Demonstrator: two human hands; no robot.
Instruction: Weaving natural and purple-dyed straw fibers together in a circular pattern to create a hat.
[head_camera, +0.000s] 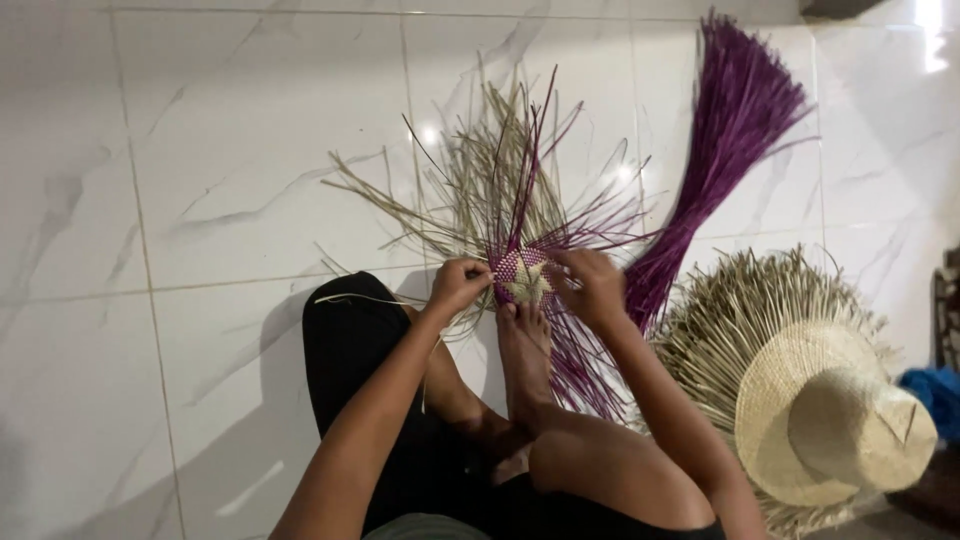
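Weaving barely begun, I judged: left hand (458, 284) and right hand (592, 284) pinched strands either side of small woven start (522, 275); most strands loose.

The scene is bright and evenly lit, with a cool white tone. The glossy floor (200, 200) gives small glare spots near the upper middle, and a strong white glare stands in the top right corner. A soft shadow of the person falls on the tiles at lower left. Focus is rather soft everywhere; fine strands (500, 170) look a little blurred. The floor lines bend slightly at the edges.
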